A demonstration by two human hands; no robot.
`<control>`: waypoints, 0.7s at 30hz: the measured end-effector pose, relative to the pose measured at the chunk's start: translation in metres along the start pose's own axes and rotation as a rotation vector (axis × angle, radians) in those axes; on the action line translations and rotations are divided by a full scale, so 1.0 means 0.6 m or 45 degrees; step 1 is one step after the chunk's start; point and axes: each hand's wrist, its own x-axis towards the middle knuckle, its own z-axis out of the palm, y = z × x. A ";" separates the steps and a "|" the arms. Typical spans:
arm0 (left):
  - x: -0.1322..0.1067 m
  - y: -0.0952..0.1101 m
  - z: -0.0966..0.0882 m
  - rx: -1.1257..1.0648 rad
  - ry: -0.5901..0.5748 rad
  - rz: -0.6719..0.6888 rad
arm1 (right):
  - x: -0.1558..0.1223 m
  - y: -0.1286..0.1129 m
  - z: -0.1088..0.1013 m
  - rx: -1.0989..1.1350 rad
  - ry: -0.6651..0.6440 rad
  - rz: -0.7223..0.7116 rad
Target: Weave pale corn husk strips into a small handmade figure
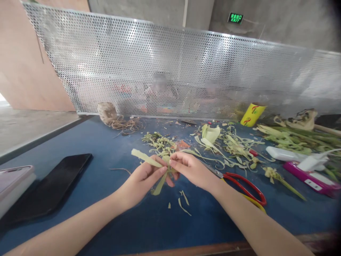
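Note:
My left hand (147, 176) is closed, pinching a pale green corn husk strip (144, 156) that sticks out to the upper left. Fingers of my right hand (188, 167) pinch the same small bundle of husk at its middle, touching the left fingertips. Another husk end (160, 185) hangs below the hands; the bundle's centre is partly hidden by fingers. Just beyond lies a heap of small knotted husk pieces (160, 140). Scissors (247, 179) with red and yellow handles rest beside my right forearm, which partly covers them.
A black phone (58, 185) and a pink-edged device (16, 181) lie left. Twine (125, 124) sits behind. Husk scraps (234, 142), a yellow roll (253, 114) and a purple power strip (310, 177) are right. A perforated metal screen (133, 64) borders the blue table (106, 227); people sit beyond.

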 end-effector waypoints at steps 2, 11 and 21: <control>0.001 0.006 0.005 -0.018 -0.006 -0.010 | 0.005 0.007 0.008 0.123 0.016 0.033; 0.002 0.001 0.009 0.364 0.416 -0.014 | 0.010 0.016 0.019 0.030 0.450 -0.077; -0.006 -0.004 0.014 0.466 0.403 -0.006 | 0.007 0.011 0.020 -0.075 0.616 -0.104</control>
